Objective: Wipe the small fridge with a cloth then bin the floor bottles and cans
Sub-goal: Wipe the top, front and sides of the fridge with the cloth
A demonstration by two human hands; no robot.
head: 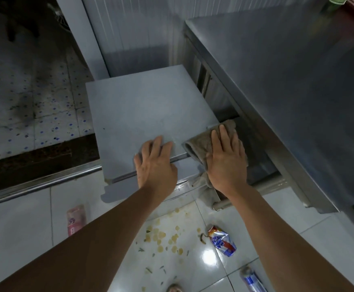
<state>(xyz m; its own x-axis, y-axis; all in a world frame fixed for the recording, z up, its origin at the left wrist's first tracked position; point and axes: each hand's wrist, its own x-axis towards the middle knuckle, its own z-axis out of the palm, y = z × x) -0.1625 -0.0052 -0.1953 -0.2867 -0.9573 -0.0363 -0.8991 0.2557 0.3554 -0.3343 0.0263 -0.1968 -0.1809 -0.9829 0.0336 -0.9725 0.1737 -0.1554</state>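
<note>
The small grey fridge (142, 110) stands below me, its flat top filling the middle of the view. My right hand (226, 163) presses flat on a brown cloth (201, 144) at the top's front right corner; part of the cloth hangs down over the edge. My left hand (155, 163) rests flat on the front edge of the top, fingers spread, holding nothing. On the white floor tiles lie a pink bottle (76, 219) at the left, a crushed blue and white can (222, 241) and another blue can (253, 280) at the bottom right.
A steel counter (287, 81) runs along the right, close beside the fridge. A metal threshold rail (45, 184) crosses the floor at the left, with dirty speckled tiles (35, 102) beyond. Yellowish food scraps (163, 239) litter the floor in front of the fridge.
</note>
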